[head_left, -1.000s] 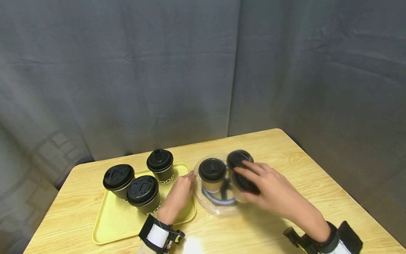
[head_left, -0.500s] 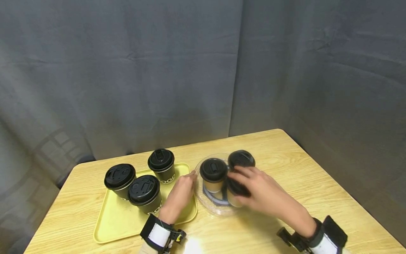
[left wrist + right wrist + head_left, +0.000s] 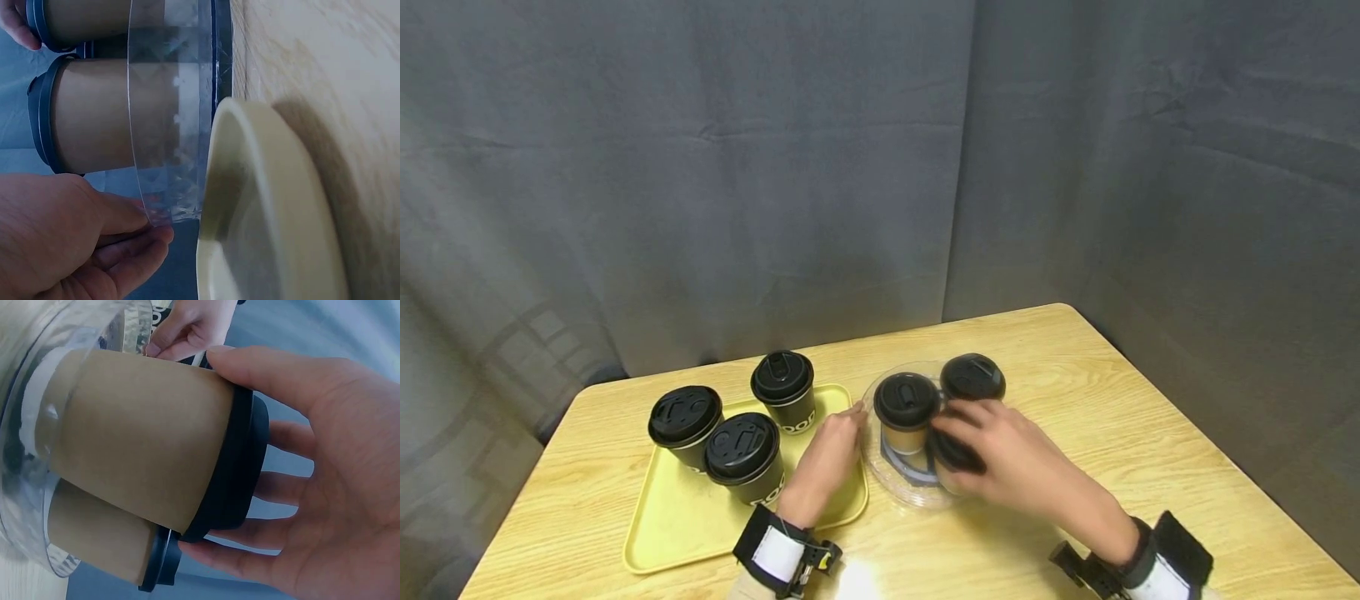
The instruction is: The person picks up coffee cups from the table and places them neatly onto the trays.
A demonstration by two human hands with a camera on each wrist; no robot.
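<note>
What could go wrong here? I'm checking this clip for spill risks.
The right hand grips the near cup by its lid only; the lid might pop off. That cup is tilted in the clear dish and close to two others, so it may knock them. The left hand merely touches the dish rim; the dish could slide.
</note>
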